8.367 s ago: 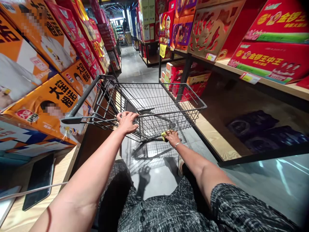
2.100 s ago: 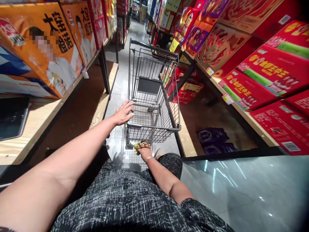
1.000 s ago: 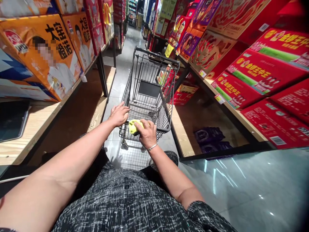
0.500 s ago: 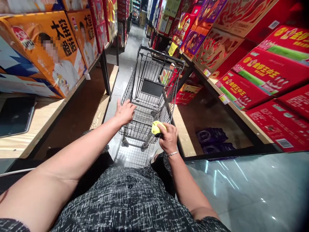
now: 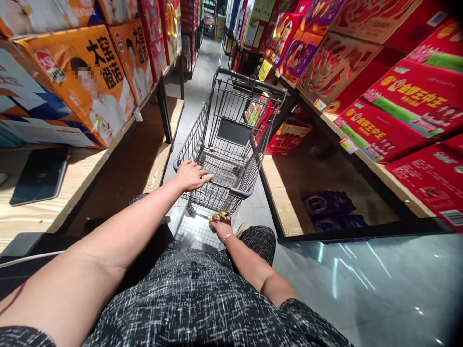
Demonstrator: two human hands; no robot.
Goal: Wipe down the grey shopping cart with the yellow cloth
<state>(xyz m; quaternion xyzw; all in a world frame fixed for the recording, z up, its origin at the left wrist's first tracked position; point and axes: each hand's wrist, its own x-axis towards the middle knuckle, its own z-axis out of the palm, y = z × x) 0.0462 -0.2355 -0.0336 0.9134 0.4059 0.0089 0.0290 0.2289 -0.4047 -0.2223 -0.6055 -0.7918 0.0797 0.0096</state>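
A grey wire shopping cart (image 5: 231, 164) stands in front of me between the shelves, its near rim low and its handlebar at the far end. My left hand (image 5: 194, 175) is closed over the left part of the near rim, knuckles up and fingers pointing right. Lower down, close in front of the cart's near end and my knees, my right hand (image 5: 221, 226) grips a small yellow object (image 5: 211, 221). Most of that object is hidden by the fingers, so its kind does not show. A thin bracelet circles the right wrist.
Orange cartons (image 5: 83, 82) fill the left shelf, with a dark tablet (image 5: 39, 173) lying on its wood. Red boxes (image 5: 405, 101) line the right shelf. Purple packs (image 5: 329, 207) sit below it. A grey tiled floor (image 5: 347, 274) runs along the aisle.
My left hand has come down from above the cart onto its near rim. My right hand has moved down and left with the yellow object, below the rim. The view shifted slightly.
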